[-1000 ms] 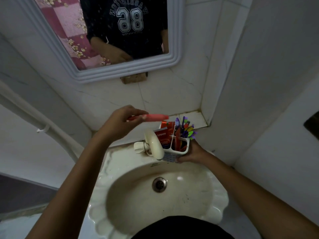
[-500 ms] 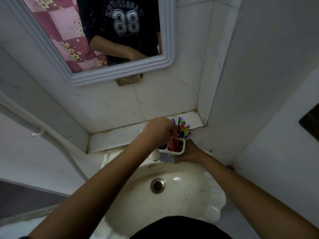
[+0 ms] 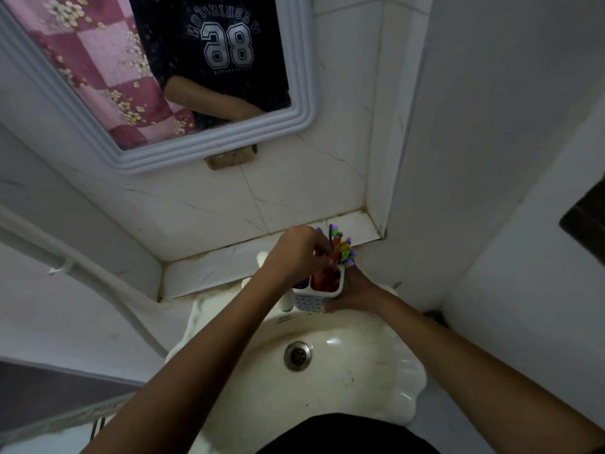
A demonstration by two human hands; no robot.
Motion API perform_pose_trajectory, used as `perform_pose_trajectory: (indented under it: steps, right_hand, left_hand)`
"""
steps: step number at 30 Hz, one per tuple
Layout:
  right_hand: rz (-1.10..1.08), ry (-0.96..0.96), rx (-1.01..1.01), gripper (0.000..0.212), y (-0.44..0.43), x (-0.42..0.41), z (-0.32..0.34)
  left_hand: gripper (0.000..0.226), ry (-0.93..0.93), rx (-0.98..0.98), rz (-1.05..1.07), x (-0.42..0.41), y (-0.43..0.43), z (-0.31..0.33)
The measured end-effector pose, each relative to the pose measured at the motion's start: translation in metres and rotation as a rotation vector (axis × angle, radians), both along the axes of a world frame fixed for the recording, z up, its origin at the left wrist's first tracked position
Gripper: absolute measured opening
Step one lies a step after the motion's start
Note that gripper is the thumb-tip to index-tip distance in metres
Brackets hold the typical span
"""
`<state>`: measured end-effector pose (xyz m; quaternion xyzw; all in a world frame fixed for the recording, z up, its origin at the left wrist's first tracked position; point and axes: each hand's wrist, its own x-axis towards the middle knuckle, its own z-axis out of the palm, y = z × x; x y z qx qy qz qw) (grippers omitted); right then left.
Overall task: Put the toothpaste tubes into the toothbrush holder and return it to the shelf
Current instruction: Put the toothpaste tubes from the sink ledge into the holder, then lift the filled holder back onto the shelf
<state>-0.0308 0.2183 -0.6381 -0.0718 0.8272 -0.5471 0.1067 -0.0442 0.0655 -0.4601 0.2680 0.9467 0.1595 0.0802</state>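
Head view, looking down over a washbasin. We see the toothbrush holder (image 3: 317, 291), a white compartmented caddy with a perforated front, standing upright on the back rim of the sink (image 3: 376, 381), just in front of the tiled shelf (image 3: 229, 268) and not on it. The right hand (image 3: 355, 290) is wrapped against the holder's right side and lower front corner, fingers closed on it. The left hand (image 3: 296, 253) reaches across from the left and sits over the holder's top, its fingers bunched together and pointing down into the opening; we cannot tell whether they are pinching anything, since what lies under the fingertips is hidden. Red-orange toothpaste tubes (image 3: 325, 278) show inside the right-hand compartment, standing roughly upright; the left-hand compartment looks dark, and we cannot make out its contents. A cluster of toothbrushes (image 3: 342, 245) with purple, yellow and green heads rises from the back of the holder, just beside the left hand's fingertips. A pale tap (image 3: 287, 301) is partly visible under the left wrist, touching or nearly touching the holder's left side. The drain (image 3: 297, 356) lies in the basin below. Above, a white-framed mirror (image 3: 294, 119) reflects a dark shirt printed with numerals.
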Motion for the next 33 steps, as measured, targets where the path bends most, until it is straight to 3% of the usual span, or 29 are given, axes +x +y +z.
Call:
perform_pose_trajectory:
  steps: [4,6,10,12,15,18,22,29,33]
  right_hand:
    - [0.005,0.009,0.047,0.078,0.001,0.001,0.0]
    - [0.027,0.02,0.065,0.061,0.001,0.005,0.001]
    - [0.008,0.036,0.021,0.054,-0.003,0.009,0.004]
    - [-0.024,0.044,-0.012,0.068,-0.005,0.007,0.004]
    - [-0.066,0.055,-0.09,0.105,-0.006,0.005,0.003]
    - [-0.11,0.057,-0.104,0.121,-0.007,0.007,0.0]
    - [-0.161,0.038,-0.095,0.121,-0.012,0.013,0.005]
    - [-0.201,0.203,-0.097,0.097,-0.014,0.026,0.035]
    - [-0.219,0.202,-0.207,0.101,-0.003,0.023,0.059]
  left_hand:
    - [0.017,0.05,-0.084,0.094,0.008,0.015,-0.003]
    - [0.015,0.07,-0.194,0.078,0.013,0.024,-0.004]
    - [0.01,0.131,-0.247,0.034,0.019,0.029,-0.005]
    - [0.014,0.145,-0.22,0.052,0.024,0.025,-0.008]
    - [0.014,0.149,-0.111,0.124,0.037,0.015,-0.017]
    - [0.014,0.187,-0.039,0.184,0.045,0.006,-0.026]
    - [0.016,0.182,0.017,0.247,0.046,0.001,-0.022]
    - [0.025,0.085,-0.167,0.148,0.037,-0.004,0.014]
    - [0.04,0.084,0.007,0.066,0.035,-0.018,0.042]
